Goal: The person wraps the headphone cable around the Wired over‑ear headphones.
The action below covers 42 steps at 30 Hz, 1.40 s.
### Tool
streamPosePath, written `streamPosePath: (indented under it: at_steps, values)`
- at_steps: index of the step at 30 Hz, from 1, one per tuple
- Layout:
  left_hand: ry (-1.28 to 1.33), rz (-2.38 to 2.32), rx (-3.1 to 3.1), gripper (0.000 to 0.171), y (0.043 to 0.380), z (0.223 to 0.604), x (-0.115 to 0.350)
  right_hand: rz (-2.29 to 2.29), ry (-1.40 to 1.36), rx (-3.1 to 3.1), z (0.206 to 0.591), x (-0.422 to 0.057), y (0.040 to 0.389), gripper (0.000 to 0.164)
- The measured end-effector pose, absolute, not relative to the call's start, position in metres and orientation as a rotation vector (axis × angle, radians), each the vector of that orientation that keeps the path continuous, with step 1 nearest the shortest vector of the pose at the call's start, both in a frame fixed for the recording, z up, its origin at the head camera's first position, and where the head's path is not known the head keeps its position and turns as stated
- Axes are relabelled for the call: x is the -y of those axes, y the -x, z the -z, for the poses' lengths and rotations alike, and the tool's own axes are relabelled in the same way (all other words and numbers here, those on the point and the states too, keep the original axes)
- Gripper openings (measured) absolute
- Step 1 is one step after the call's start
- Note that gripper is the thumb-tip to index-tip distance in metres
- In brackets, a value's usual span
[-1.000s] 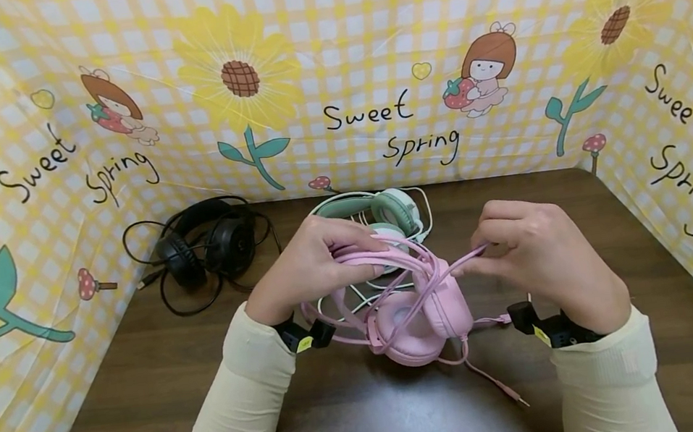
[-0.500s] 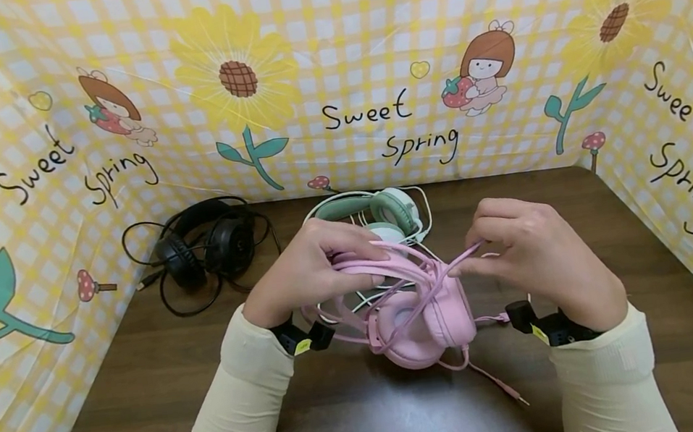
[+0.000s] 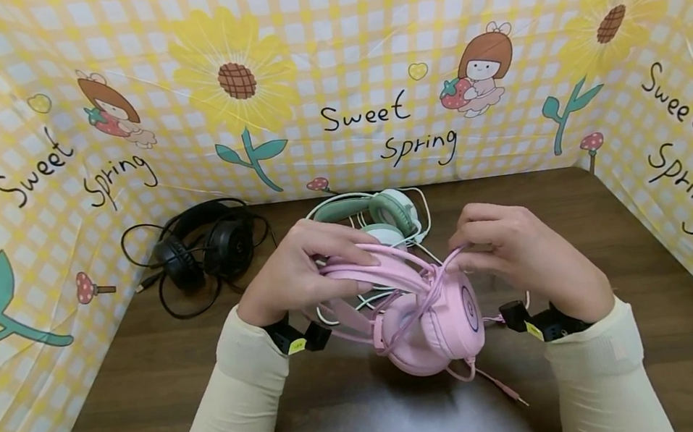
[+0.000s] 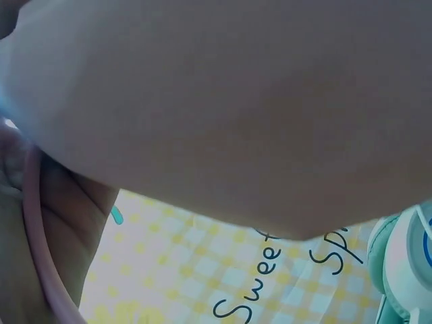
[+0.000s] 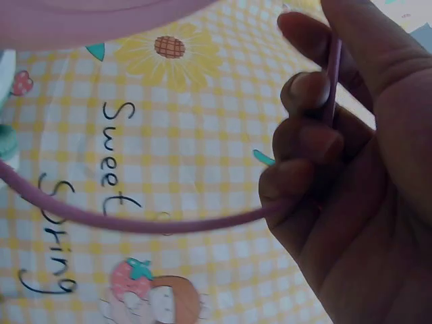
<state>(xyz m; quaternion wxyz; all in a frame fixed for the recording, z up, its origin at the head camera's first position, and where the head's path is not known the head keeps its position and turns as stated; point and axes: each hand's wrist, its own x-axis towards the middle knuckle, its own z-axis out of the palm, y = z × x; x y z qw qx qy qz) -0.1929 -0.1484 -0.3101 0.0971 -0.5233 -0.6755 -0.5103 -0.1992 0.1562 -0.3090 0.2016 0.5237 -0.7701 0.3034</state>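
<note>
Pink over-ear headphones (image 3: 458,314) are held up over the middle of the table, ear cups hanging toward the near side. My left hand (image 3: 316,264) grips their headband (image 3: 387,273), thumb on the near side and fingers over the top. A pink cable (image 3: 434,285) is looped around the band and cups. My right hand (image 3: 502,246) pinches a stretch of this cable beside the right cup; in the right wrist view the cable (image 5: 169,226) runs into the curled fingers (image 5: 304,142). The cable's jack plug (image 3: 515,394) dangles at the near right.
Black headphones (image 3: 206,245) with a loose cable lie at the back left of the wooden table (image 3: 666,349). White and green headphones (image 3: 395,213) lie behind the pink ones, partly covered by them. A yellow checked cloth (image 3: 356,39) walls the back and sides.
My right hand has moved left toward the headphones with the cable. The pink headphones have turned so the outer face of the right cup shows. My left hand has shifted slightly left.
</note>
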Motion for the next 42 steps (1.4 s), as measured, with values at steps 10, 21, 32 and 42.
streamPosePath:
  at_steps: [10,21,32,42]
  values:
    - [1.543,1.607,1.967,0.02,0.195,0.311,0.156,-0.986,-1.563,2.19,0.318,-0.15,0.212,0.018]
    - [1.551,1.633,1.948,0.02,0.195,0.312,0.155,-0.988,-1.556,2.122,0.319,-0.142,0.211,0.024]
    - [1.504,1.721,1.793,0.018,0.194,0.312,0.155,-0.991,-1.538,2.204,0.322,-0.143,0.212,0.025]
    - [1.498,1.906,1.629,0.017,0.193,0.313,0.156,-1.043,-1.49,2.29,0.325,-0.142,0.217,0.019]
